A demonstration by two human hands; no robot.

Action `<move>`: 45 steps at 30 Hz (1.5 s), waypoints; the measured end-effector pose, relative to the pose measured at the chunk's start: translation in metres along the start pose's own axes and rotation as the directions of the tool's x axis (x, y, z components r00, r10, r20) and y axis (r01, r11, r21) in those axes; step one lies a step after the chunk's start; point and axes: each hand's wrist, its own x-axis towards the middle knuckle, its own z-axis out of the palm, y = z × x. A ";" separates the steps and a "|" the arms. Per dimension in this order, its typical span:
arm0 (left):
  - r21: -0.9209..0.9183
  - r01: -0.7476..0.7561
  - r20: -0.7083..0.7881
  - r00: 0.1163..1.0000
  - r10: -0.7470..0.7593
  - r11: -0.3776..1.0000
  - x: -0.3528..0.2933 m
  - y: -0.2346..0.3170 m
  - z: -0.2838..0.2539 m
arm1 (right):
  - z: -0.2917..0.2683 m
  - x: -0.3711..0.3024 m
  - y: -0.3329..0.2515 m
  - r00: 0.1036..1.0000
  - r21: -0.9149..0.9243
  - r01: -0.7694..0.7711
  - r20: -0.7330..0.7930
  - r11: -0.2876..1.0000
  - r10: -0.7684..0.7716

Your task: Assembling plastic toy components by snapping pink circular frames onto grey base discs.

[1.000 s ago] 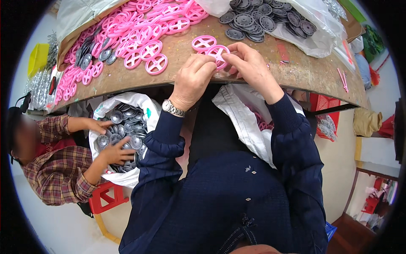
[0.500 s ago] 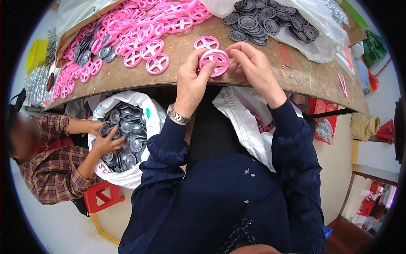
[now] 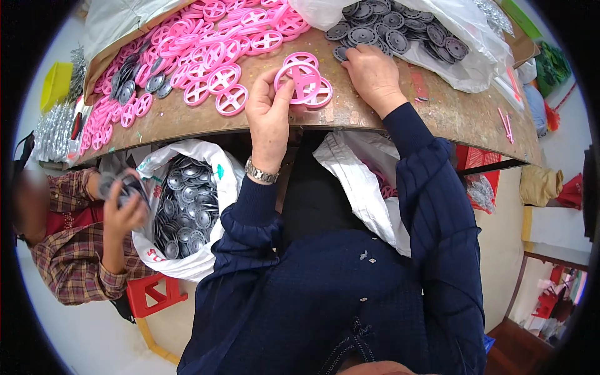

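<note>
Between the thumb and fingers of my left hand is a pink plastic spoked wheel, tilted above the table edge. Two more pink wheels show right behind it, one beyond and one to its right. My right hand is at the near left edge of a heap of grey plastic discs, its bent fingertips closed on a grey disc there. That disc is partly covered by the fingers.
Many pink wheels cover the table's left side, with some grey discs among them. A white sack of grey discs stands left of my lap; another white sack is at my right. At left, a person in a plaid shirt handles grey discs.
My right hand has left the pink wheel and moved up to the grey heap. My left hand shifted slightly left, and another pink wheel now shows beside it. The other person's hands left the sack.
</note>
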 end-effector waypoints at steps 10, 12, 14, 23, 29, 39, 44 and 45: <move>-0.065 0.256 0.110 0.963 -0.248 0.965 -0.015 0.016 0.003 | -0.033 0.000 0.006 0.963 0.340 -0.003 -0.251 0.940 0.094; -0.084 0.280 0.110 0.956 -0.271 0.956 -0.017 0.017 0.009 | -0.054 -0.009 -0.001 0.962 0.602 -0.153 -0.090 0.783 0.258; -0.116 0.317 0.139 0.944 -0.300 0.941 -0.017 0.016 0.014 | -0.075 -0.019 -0.009 0.924 0.847 -0.284 0.116 0.450 0.365; -0.117 0.326 0.301 0.912 -0.280 0.938 -0.031 0.017 0.032 | -0.107 -0.056 -0.031 0.874 0.839 -0.456 0.361 0.296 0.324; -0.033 0.269 0.293 0.923 -0.248 0.963 -0.040 0.017 0.037 | -0.107 -0.069 -0.038 0.935 0.678 -0.348 0.205 0.647 0.288; -0.054 0.188 0.381 0.912 -0.154 0.981 -0.051 0.025 0.046 | -0.120 -0.085 -0.041 0.922 0.881 -0.369 0.306 0.297 0.238; 0.005 0.060 0.316 0.947 -0.059 0.998 -0.060 0.021 0.055 | -0.131 -0.090 -0.050 0.923 0.849 -0.362 0.269 0.384 0.274; 0.006 0.060 0.314 0.948 -0.058 0.998 -0.061 0.020 0.054 | -0.131 -0.091 -0.053 0.927 0.841 -0.347 0.239 0.415 0.290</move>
